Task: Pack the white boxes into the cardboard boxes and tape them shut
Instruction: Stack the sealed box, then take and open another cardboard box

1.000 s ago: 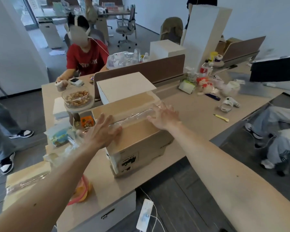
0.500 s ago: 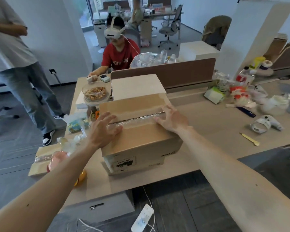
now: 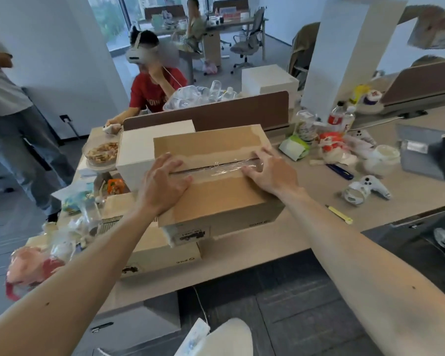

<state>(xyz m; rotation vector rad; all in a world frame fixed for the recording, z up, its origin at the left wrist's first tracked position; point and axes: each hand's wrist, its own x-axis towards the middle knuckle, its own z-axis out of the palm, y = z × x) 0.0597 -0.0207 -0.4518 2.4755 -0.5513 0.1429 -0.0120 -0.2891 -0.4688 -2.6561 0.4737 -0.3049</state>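
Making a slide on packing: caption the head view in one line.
Left hand and right hand press clear tape along the closed cardboard box top seam, white box beside it.

Brown cardboard box [image 3: 216,199], clear glossy tape [image 3: 224,167]; white box [image 3: 136,152]; seemingly yellow cutter [image 3: 341,215].

Bright, even daylight fills the room, strongest from the windows [image 3: 113,19] at the far top left, which are washed pale. Shadows are soft: a faint one lies on the counter [image 3: 254,249] under the near edge of the cardboard box [image 3: 216,196]. The clear tape [image 3: 224,166] along its seam catches small white glints. The whole picture is slightly soft, with smear worst at the top right corner. The wide lens bends the edges: the white pillar [image 3: 344,60] leans, and the left forearm [image 3: 62,291] and right forearm [image 3: 370,265] swell toward the bottom corners
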